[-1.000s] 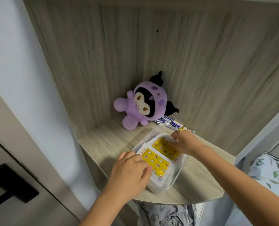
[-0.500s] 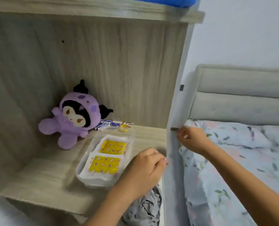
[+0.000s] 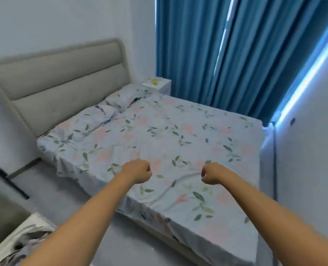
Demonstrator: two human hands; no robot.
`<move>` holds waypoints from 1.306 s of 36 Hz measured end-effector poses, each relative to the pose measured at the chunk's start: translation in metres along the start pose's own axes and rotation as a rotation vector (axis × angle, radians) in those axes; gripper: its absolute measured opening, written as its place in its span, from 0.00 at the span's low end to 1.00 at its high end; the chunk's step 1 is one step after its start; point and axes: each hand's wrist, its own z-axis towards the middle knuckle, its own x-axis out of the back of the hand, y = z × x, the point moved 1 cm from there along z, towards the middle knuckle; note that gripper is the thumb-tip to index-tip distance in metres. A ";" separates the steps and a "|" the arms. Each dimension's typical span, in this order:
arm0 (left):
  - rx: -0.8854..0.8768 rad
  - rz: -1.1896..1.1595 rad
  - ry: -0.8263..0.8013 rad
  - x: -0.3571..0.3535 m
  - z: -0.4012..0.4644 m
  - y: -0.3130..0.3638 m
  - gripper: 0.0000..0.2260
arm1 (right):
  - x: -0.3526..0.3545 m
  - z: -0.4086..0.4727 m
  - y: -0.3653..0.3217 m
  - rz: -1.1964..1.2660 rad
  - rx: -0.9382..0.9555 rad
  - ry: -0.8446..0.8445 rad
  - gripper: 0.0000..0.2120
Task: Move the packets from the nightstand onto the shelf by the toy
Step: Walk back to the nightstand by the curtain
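Packets (image 3: 154,81), a yellowish blur, lie on the white nightstand (image 3: 157,85) far beyond both hands, past the floral bed (image 3: 159,143). Left hand (image 3: 138,170) and right hand (image 3: 212,173) hover over it, fists clenched, holding nothing.

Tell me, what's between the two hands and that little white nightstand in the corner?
The bed, seen in the head view: its flowery sheet and two pillows stretch from the left hand and right hand to the nightstand.
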 end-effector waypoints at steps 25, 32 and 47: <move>-0.553 0.268 -0.131 -0.069 0.123 0.550 0.21 | -0.054 -0.183 0.477 0.284 -0.564 0.109 0.25; -0.550 0.229 -0.112 -0.063 0.179 0.601 0.21 | -0.026 -0.124 0.531 0.261 -0.513 0.087 0.27; -0.486 0.123 -0.108 -0.045 0.436 0.712 0.18 | 0.056 0.085 0.704 0.223 -0.423 0.081 0.23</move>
